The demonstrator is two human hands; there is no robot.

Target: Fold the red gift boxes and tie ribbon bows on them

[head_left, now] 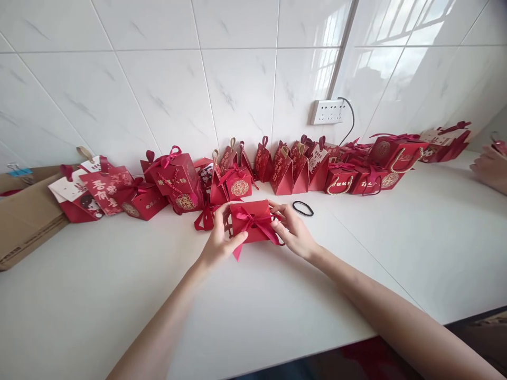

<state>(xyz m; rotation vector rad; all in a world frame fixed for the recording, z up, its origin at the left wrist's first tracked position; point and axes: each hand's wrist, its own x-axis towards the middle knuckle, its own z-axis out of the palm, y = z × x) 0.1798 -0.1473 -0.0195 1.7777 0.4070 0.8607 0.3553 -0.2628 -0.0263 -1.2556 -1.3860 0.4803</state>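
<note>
Fingers of my left hand (217,243) and my right hand (295,232) grip a red box (253,216), one hand at each end, over the white tabletop (277,301). I cannot tell whether the box rests on it. A dark red ribbon (259,226) crosses the front of the box. A black hair tie (303,208) lies just beside my right hand. Behind, a row of red gift boxes (283,171) lines the tiled wall (170,89). Another person's hand (491,169) shows at the far right edge.

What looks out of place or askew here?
A black elastic hair loop lies loose on the white counter, just beyond the right hand. The red paper gift boxes at the row's left end lie tipped over, unlike the rest.
</note>
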